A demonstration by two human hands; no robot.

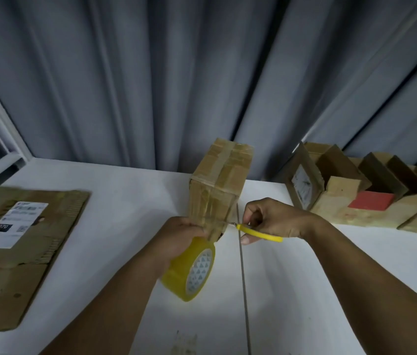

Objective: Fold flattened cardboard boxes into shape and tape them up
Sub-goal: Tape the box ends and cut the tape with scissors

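Note:
A folded cardboard box stands on the white table, clear tape running over its top and down its near face. My left hand grips a yellowish roll of clear tape just below the box's near bottom edge, with a strip stretched up to the box. My right hand holds yellow-handled scissors; their blades meet the tape strip at the box's lower right corner.
Flattened cardboard boxes with a white shipping label lie at the left. A row of shaped boxes, one with a red surface, lines the back right. Grey curtains hang behind the table. A seam runs down the tabletop.

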